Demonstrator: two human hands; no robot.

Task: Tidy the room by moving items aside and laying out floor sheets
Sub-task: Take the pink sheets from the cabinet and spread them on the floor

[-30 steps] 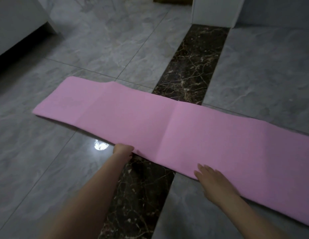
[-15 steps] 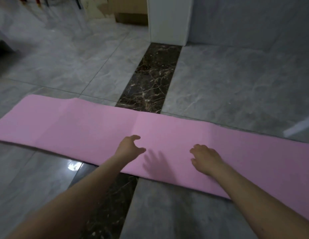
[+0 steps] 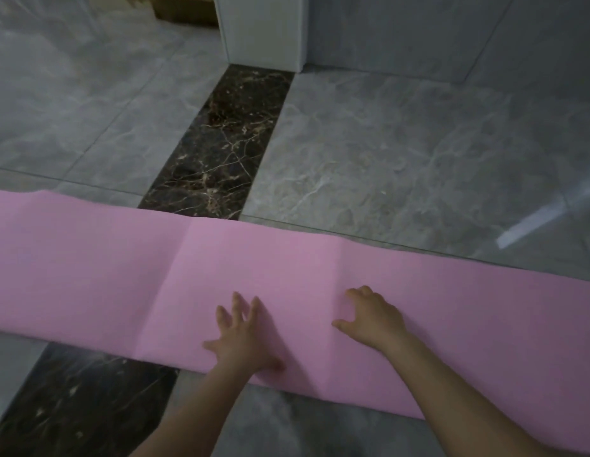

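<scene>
One pink floor sheet [image 3: 89, 275] already lay unrolled across the floor [image 3: 402, 159], creases showing, under the left hand [image 3: 242, 338] and right hand [image 3: 372, 319], both grips spread flat, pressing; further sheets apparently remained.

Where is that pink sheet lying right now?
In the head view the pink sheet lies flat on the grey tile floor, stretching left to right across the dark marble strip, with the left hand and right hand resting on it.
</scene>
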